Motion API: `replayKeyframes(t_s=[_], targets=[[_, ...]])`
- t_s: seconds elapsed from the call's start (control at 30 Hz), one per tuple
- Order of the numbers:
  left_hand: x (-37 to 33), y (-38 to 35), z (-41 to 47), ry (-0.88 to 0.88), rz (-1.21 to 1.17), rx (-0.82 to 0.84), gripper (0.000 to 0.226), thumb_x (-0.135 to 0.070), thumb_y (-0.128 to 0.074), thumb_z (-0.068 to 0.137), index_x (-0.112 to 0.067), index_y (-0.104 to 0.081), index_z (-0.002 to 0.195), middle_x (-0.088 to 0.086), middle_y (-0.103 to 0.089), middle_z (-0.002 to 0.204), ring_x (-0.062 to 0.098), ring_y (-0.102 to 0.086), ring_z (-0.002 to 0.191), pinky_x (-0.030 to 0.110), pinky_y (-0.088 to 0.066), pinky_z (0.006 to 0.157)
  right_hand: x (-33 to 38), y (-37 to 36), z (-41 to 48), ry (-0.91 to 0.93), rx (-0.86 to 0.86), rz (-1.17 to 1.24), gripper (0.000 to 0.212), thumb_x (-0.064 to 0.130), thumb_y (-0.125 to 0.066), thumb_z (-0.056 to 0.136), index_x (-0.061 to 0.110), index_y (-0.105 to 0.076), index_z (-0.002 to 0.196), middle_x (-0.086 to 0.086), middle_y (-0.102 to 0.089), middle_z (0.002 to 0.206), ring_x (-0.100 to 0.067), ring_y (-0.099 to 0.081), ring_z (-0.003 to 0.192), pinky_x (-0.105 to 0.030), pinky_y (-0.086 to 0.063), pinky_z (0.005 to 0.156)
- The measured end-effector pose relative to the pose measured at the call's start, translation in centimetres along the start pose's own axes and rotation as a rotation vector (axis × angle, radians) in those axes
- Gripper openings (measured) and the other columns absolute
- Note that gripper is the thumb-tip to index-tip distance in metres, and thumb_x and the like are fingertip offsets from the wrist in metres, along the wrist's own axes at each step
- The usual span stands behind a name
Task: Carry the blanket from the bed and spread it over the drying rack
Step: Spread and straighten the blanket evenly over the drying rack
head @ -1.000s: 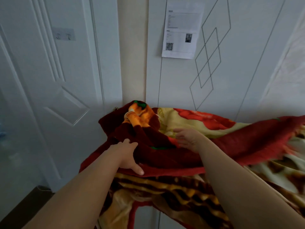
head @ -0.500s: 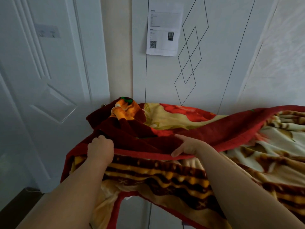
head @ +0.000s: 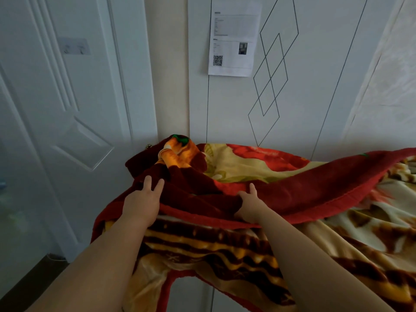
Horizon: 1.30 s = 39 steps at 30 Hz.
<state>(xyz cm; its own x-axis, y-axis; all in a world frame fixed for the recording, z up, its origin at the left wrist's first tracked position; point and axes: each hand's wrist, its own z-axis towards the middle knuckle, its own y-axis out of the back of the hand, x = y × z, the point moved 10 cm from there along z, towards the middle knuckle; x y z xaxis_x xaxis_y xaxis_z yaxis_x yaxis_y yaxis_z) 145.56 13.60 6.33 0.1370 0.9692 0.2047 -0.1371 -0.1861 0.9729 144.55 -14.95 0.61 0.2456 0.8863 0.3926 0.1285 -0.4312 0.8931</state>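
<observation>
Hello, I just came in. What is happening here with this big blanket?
A person is arranging a red and yellow patterned blanket that already hangs draped in front of a white wall, next to a white door. The left hand lies flat on the dark red folds with fingers spread. The right hand has its grip on the red edge, thumb underneath. The fabric is bunched at the left end. The rack underneath is hidden. A printed sheet is stuck on the wall above.

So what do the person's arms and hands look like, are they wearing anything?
Both arms are bare as far up as the picture shows: no sleeves in view. The left hand and right hand wear no gloves, and no rings, watch or bracelet show. No markings are visible on either forearm.
</observation>
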Motion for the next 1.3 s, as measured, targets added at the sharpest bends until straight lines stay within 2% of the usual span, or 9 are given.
replayKeyframes(t_s=[0.1,0.17,0.37,0.43,0.5,0.57,0.9,1.13,1.3], targets=[[-0.2,-0.7,1.9,-0.034,0.053,0.041,0.094,0.005,-0.045,0.086,-0.028,0.011,0.154,0.018,0.010,0.161,0.011,-0.055,0.065,0.021,-0.041,0.048,0.5,1.5,1.5,0.045,-0.126,0.068,0.026,0.014,-0.064,0.082,0.012,-0.061,0.108,-0.013,-0.057,0.125,-0.032,-0.062,0.106,-0.038,-0.054,0.085],[-0.4,-1.0,3.4,-0.044,0.058,0.055,0.097,0.005,-0.045,0.086,-0.031,0.014,0.153,0.019,0.015,0.160,0.013,-0.060,0.070,0.022,-0.047,0.052,0.4,2.7,2.5,0.041,-0.177,0.216,0.016,0.011,-0.065,0.079,0.013,-0.062,0.094,-0.013,-0.066,0.101,-0.034,-0.066,0.093,-0.040,-0.056,0.077],[-0.7,-1.6,8.3,-0.088,0.043,0.097,0.089,-0.003,-0.048,0.089,-0.033,0.006,0.153,0.018,0.012,0.160,0.018,-0.062,0.076,0.027,-0.055,0.062,1.5,9.5,5.9,0.104,-0.379,0.417,0.014,0.000,-0.063,0.079,0.004,-0.060,0.092,-0.015,-0.061,0.083,-0.027,-0.059,0.074,-0.031,-0.048,0.059],[-0.3,-1.4,10.1,-0.094,0.018,0.073,0.079,-0.011,-0.054,0.090,-0.027,-0.007,0.152,0.017,-0.023,0.154,0.020,-0.063,0.082,0.031,-0.057,0.069,2.5,11.3,7.3,0.129,-0.431,0.425,0.020,-0.003,-0.062,0.079,0.005,-0.062,0.098,-0.019,-0.060,0.100,-0.026,-0.057,0.078,-0.025,-0.042,0.054],[-0.1,-0.7,11.9,-0.120,-0.020,0.043,0.065,-0.015,-0.054,0.091,-0.021,-0.019,0.146,0.007,-0.056,0.111,0.019,-0.062,0.079,0.033,-0.057,0.070,3.5,12.7,8.9,0.138,-0.467,0.449,0.022,-0.003,-0.061,0.080,0.010,-0.061,0.098,-0.019,-0.057,0.113,-0.027,-0.057,0.083,-0.015,-0.038,0.052],[0.4,0.3,13.8,-0.136,-0.049,-0.001,0.051,-0.019,-0.054,0.092,-0.018,-0.030,0.137,0.000,-0.053,0.088,0.018,-0.061,0.076,0.034,-0.055,0.067,4.4,13.9,10.6,0.125,-0.487,0.465,0.020,-0.001,-0.060,0.080,0.013,-0.058,0.094,-0.020,-0.057,0.116,-0.030,-0.059,0.087,-0.019,-0.040,0.056],[2.8,10.0,24.2,-0.109,-0.177,-0.267,0.021,-0.010,-0.033,0.100,-0.006,-0.048,0.115,0.018,-0.054,0.113,0.038,-0.059,0.103,0.042,-0.046,0.085,5.5,19.9,16.6,0.013,-0.629,0.605,0.021,0.003,-0.065,0.080,0.014,-0.059,0.098,-0.015,-0.057,0.121,-0.029,-0.063,0.092,-0.020,-0.042,0.055],[1.3,15.0,30.0,-0.156,-0.139,-0.463,0.022,0.004,-0.036,0.093,-0.003,-0.042,0.113,0.020,-0.047,0.112,0.022,-0.048,0.060,0.032,-0.039,0.058,4.6,22.7,19.4,-0.056,-0.770,0.635,0.019,0.006,-0.066,0.076,0.019,-0.059,0.087,-0.014,-0.057,0.119,-0.031,-0.062,0.097,-0.041,-0.058,0.083],[-0.4,11.4,32.3,-0.235,-0.119,-0.409,0.023,-0.001,-0.032,0.094,-0.004,-0.039,0.116,0.020,-0.041,0.121,0.023,-0.044,0.070,0.031,-0.036,0.062,3.3,20.6,21.9,-0.120,-0.712,0.598,0.023,0.007,-0.068,0.080,0.011,-0.059,0.100,-0.010,-0.043,0.127,-0.027,-0.058,0.095,-0.034,-0.055,0.085]])
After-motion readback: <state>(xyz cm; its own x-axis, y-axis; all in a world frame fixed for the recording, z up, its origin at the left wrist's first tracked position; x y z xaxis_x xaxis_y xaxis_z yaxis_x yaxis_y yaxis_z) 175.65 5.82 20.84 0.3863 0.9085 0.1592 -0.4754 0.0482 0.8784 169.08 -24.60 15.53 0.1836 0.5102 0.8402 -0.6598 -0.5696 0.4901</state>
